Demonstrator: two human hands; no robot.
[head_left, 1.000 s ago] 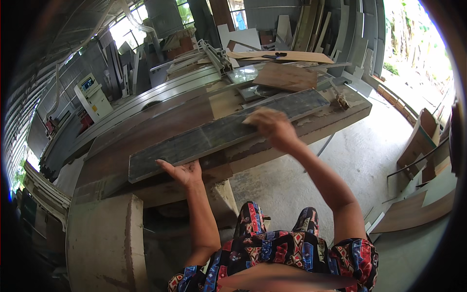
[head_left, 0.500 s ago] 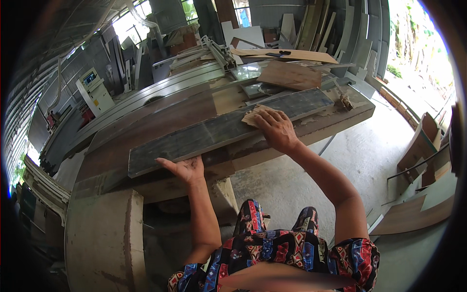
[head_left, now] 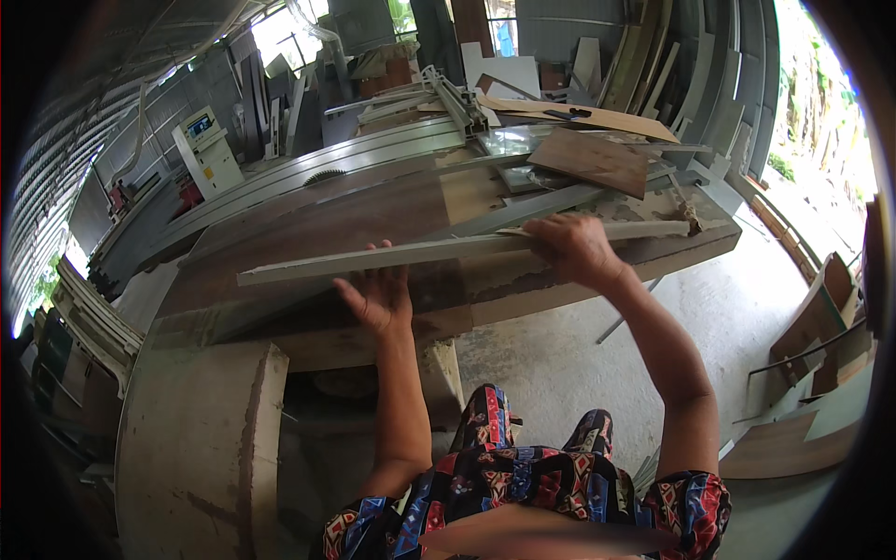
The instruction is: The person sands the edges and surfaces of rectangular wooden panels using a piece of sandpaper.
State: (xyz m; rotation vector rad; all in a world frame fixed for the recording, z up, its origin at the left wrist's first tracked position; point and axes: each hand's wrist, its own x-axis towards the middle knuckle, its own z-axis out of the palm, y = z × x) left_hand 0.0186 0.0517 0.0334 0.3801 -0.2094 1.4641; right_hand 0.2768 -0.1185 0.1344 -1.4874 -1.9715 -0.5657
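A long narrow board [head_left: 420,253] is tilted so its pale edge faces me, with its left part raised above the workbench [head_left: 373,210]. My left hand [head_left: 381,297] holds it up from beneath. The fingertips show beyond the board and the thumb is on the near side. My right hand [head_left: 574,247] is closed at the board's right half. A tan ridged pad [head_left: 511,231] shows as a thin sliver beside its fingers; the rest of the pad is hidden.
A brown panel [head_left: 597,161] lies beyond the board. A crumpled scrap [head_left: 691,213] sits near the bench's right end. Farther back are a round saw blade [head_left: 325,175] and metal rails [head_left: 383,145]. A white control cabinet [head_left: 207,154] stands back left.
The board has turned from its dark broad face up to its pale edge toward me. My right hand has turned over it with the pad. My left fingertips now show beyond the board.
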